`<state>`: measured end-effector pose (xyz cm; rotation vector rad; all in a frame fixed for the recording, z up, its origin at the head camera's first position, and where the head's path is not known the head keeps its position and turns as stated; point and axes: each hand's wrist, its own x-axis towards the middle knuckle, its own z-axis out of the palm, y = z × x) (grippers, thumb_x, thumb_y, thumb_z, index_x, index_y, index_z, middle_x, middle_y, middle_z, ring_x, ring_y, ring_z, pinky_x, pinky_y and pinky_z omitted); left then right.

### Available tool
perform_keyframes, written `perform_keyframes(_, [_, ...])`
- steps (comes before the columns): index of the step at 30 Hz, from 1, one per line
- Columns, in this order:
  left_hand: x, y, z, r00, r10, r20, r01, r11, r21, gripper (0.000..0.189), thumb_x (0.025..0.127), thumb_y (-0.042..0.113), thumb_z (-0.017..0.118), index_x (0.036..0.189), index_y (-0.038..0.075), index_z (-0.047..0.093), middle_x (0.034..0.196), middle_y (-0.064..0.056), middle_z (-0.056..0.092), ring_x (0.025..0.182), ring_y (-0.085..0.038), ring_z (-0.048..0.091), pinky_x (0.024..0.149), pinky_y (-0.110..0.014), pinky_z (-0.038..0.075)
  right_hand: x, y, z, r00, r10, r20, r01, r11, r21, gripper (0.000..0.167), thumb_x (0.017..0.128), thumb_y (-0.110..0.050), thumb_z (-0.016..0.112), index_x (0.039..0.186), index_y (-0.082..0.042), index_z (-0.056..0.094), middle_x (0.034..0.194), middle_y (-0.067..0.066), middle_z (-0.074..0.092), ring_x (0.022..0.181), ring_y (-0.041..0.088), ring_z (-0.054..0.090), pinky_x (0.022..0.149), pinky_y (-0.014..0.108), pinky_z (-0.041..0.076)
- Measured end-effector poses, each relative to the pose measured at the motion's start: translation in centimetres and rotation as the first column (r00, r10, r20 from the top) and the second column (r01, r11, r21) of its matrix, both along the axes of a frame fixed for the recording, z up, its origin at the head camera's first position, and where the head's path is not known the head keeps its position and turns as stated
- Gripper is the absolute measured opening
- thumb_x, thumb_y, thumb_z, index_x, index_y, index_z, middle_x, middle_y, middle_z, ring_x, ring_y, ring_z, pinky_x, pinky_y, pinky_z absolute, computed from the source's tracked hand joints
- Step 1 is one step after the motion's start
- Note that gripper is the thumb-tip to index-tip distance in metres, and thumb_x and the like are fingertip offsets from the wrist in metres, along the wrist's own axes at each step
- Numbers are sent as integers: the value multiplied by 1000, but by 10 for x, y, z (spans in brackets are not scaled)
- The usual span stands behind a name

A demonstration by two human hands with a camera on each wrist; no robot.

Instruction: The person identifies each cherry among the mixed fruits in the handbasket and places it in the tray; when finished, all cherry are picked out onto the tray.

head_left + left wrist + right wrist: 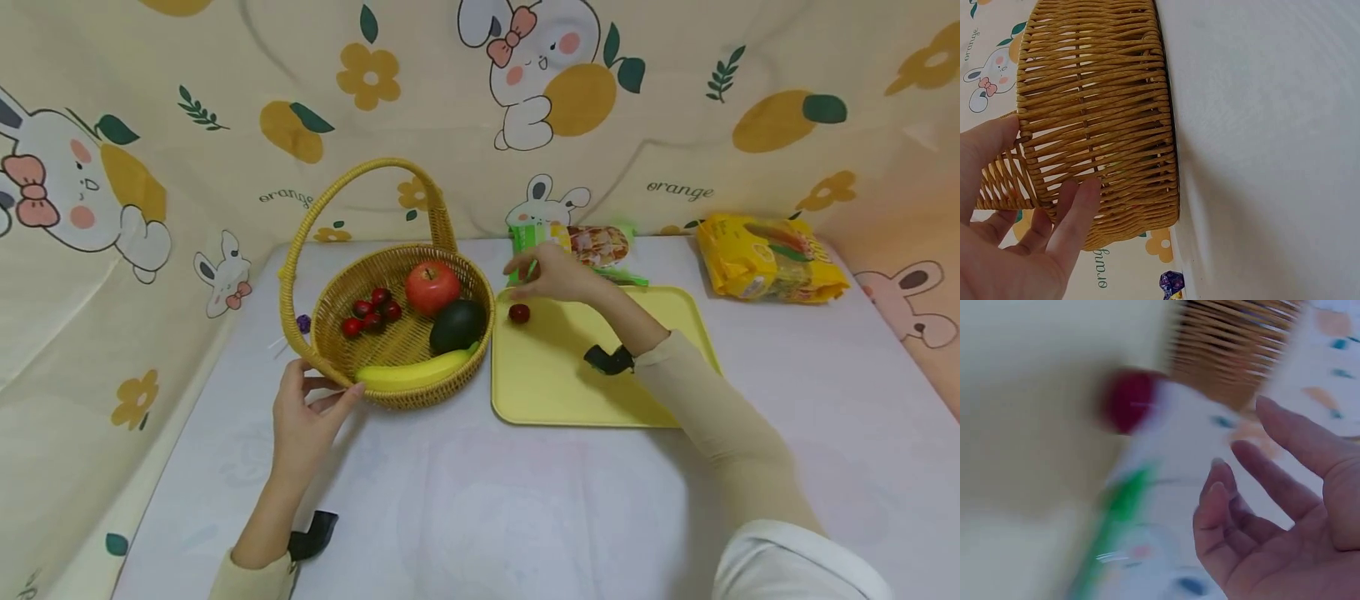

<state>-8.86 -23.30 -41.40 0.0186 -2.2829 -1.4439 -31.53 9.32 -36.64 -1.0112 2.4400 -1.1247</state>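
A round wicker basket (399, 345) with a tall handle stands on the table, holding a red apple (432, 287), a dark green avocado (457, 326), a yellow banana (412, 372) and several red cherries (364, 308). At the foot of its handle, my left hand (303, 421) grips the rim, thumb inside and fingers against the woven outer wall in the left wrist view. Over the yellow tray's far left corner, my right hand (555, 273) hovers with loosely bent fingers and holds nothing. Just below its fingertips lies a single cherry (519, 313) on the yellow tray (547, 387).
Behind the tray lies a green food packet (600, 245), partly covered by the right hand. A yellow package (772, 258) sits at the back right. Left of the basket is a small purple object (303, 323). A printed cloth backdrop (450, 100) rises behind.
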Motion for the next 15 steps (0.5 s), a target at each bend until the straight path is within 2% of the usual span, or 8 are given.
perform_keyframes(3, [2,0,0,1000,5,0,-5,1000,5,57,80,-6,80,127,-7,48,118,-10,51,95,-19,60,73,-14,58,3,-29,30,999,22,-47,-26,995,-93,30,88,-7,76,115,4,69,101,18,66,88,28,65,74,32,58])
perform_keyframes(5, [2,-1,0,1000,0,-4,0,1000,5,57,79,-6,80,126,-8,48,118,-11,51,95,-20,60,73,-14,58,6,-57,44,995,87,-41,-92,985,-145,29,88,-6,75,115,3,68,106,18,67,93,26,65,81,31,58])
perform_keyframes(7, [2,-1,0,1000,-4,-5,4,1000,9,56,80,-6,80,126,-8,48,118,-12,51,95,-20,60,74,-14,59,11,-89,52,984,178,-14,-178,972,-156,29,88,-5,75,115,3,68,110,18,67,97,24,65,87,30,57])
perform_keyframes(11, [2,-2,1,1000,-10,-7,10,1000,9,56,80,-6,79,126,-9,47,119,-16,51,95,-15,60,74,-14,58,13,-150,53,937,344,53,-338,936,-93,32,88,-5,76,118,4,68,114,20,67,102,24,63,89,25,55])
perform_keyframes(15, [2,-3,0,1000,-10,0,10,1000,12,55,81,-4,79,125,-8,47,120,-16,51,95,-13,60,74,-15,59,10,-190,42,903,399,158,-398,917,-39,35,87,-3,76,121,4,67,118,20,66,103,23,62,83,25,57])
